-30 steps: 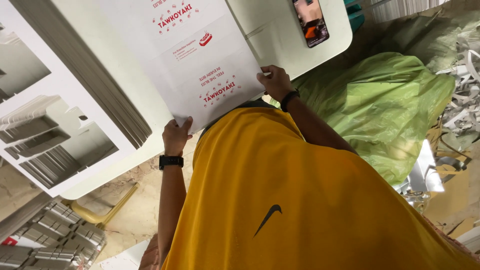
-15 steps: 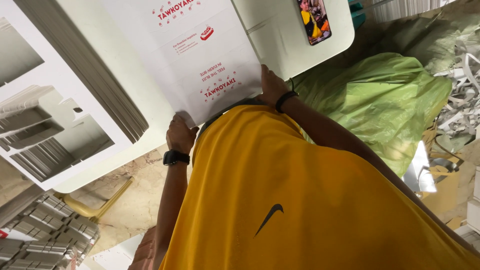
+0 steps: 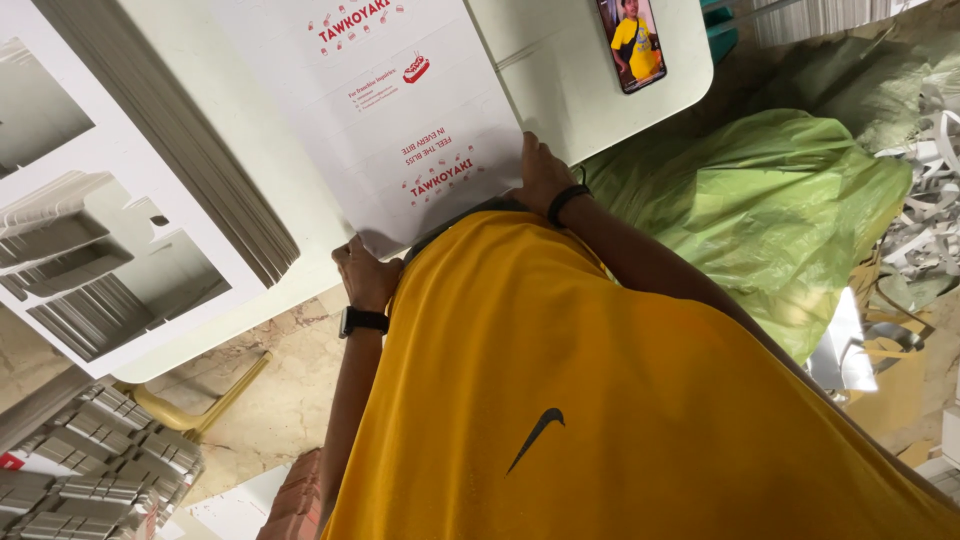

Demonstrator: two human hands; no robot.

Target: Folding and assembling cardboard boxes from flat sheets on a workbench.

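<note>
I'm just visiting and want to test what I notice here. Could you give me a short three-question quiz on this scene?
1. True or false: both hands grip the near edge of the white printed cardboard sheet.
2. What lies at the table's far right corner? A) a phone B) a cup C) scissors
3. What does the left hand wear at the wrist?

Key:
1. True; the right hand holds the other corner.
2. A, the phone, screen lit.
3. A black watch.
</note>
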